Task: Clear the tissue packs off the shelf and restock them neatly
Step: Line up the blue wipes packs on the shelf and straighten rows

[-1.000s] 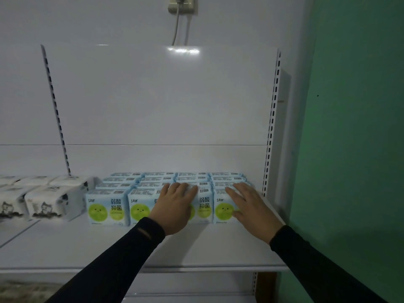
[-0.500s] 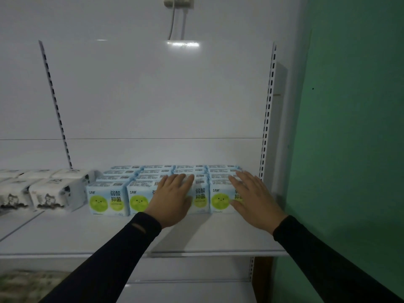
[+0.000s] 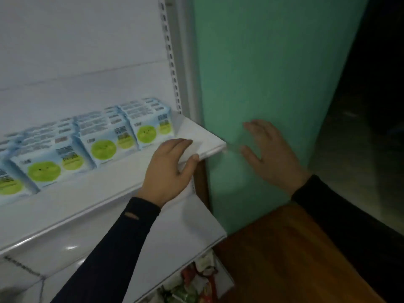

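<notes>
No text can be read with any certainty. The tissue packs (image 3: 102, 142) on the shelf (image 3: 196, 136) carry dark printed characters on their fronts, above a small green circle and beside a larger green circle with a dotted face, but motion blur smears the characters into illegible blocks. The tops of the packs bear rows of fine grey print and what look like barcode patches, also too blurred to make out. A small grey mark sits at the upper left of each front face, equally unreadable.
</notes>
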Motion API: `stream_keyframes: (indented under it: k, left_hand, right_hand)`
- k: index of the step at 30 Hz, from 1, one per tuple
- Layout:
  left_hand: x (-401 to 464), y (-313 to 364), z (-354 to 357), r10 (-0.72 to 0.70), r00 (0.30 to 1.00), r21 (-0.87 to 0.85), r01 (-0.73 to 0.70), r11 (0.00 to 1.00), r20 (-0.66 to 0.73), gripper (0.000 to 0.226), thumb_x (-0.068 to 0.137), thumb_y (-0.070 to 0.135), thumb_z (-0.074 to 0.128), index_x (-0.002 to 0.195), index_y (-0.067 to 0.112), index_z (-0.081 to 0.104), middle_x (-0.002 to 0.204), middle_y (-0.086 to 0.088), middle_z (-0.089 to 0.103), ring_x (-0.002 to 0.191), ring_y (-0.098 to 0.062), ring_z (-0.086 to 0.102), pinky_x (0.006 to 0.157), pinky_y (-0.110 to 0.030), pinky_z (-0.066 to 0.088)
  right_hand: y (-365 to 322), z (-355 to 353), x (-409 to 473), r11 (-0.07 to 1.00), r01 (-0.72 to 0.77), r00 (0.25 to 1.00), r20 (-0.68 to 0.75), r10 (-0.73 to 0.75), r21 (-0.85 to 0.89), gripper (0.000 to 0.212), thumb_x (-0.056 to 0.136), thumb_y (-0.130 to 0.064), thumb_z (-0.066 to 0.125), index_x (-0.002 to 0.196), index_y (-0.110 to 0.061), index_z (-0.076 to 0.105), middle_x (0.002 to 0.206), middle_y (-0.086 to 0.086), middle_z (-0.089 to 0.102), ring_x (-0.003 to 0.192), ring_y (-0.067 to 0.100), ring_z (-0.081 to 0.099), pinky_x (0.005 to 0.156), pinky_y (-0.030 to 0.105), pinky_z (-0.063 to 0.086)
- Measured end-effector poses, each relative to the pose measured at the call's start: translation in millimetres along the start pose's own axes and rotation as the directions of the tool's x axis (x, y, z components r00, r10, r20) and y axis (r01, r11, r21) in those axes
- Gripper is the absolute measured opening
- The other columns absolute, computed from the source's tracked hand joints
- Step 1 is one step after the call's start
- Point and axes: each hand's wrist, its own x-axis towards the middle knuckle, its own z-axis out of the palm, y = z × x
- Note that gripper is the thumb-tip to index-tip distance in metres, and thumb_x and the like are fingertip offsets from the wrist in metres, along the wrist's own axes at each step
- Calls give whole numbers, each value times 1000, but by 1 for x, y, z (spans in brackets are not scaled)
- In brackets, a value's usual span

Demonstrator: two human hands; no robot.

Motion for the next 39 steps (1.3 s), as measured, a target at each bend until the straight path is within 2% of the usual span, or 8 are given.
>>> stream_keyframes:
  k: [4,8,11,17,21,25,31,39]
  left_hand:
    - [-24,37,61,172,977,-175,-148,973,129,42,91,36,52,115,4,65,115,-13,64,108,-26,55,98,-29,38]
    - [-53,114,117,315,915,-356,-215,910,251,48,90,41,47,115,3,64,113,-16,64,106,-31,57,96,-34,40]
    - [-75,186,144,436,840,-466,-259,846,323,51,91,45,44,120,6,62,120,-13,62,114,-28,53,100,-37,39]
    - [-123,327,192,640,679,-589,-367,720,360,51,93,48,42,127,13,58,128,-7,58,120,-23,48,104,-38,38]
    - [-162,415,236,732,546,-604,-440,664,407,50,94,48,42,131,15,55,130,-3,56,123,-19,44,104,-28,27]
    - [-208,484,289,755,435,-602,-457,655,491,49,95,46,43,128,13,57,125,-4,59,119,-21,48,102,-33,34]
    - [-273,549,375,711,284,-566,-449,692,643,48,95,45,47,129,12,55,126,-6,58,119,-24,49,101,-36,36]
    - [-387,545,579,600,12,-541,-421,728,800,53,95,47,45,134,12,51,134,-8,53,121,-28,49,99,-35,37]
  right_hand:
    - [6,-66,-103,951,-237,970,10,244,-197,56,98,-43,45,144,-13,38,146,11,38,135,23,33,112,26,22]
    - [-1,-141,-206,839,-394,914,-63,401,-376,54,99,-40,46,143,-10,39,143,14,40,134,25,36,112,36,32]
    - [-6,-192,-278,733,-499,859,-154,488,-462,53,99,-38,47,140,-6,43,139,17,44,130,27,41,109,35,35]
    - [4,-265,-415,540,-688,710,-297,638,-485,51,97,-37,50,137,-5,46,134,18,47,125,31,46,104,41,40]
    - [32,-296,-506,458,-764,615,-296,731,-454,52,98,-41,47,137,-7,46,133,15,48,123,30,47,101,42,42]
    - [75,-313,-589,400,-815,517,-214,829,-419,53,97,-42,45,138,-8,45,137,15,46,127,29,43,104,38,39]
    - [147,-303,-706,295,-870,328,-16,945,-395,59,98,-52,32,145,-16,33,146,12,38,133,32,36,106,48,37]
    - [255,-175,-864,122,-923,93,96,991,-366,63,95,-53,31,136,-8,47,131,19,51,117,37,51,92,47,49]
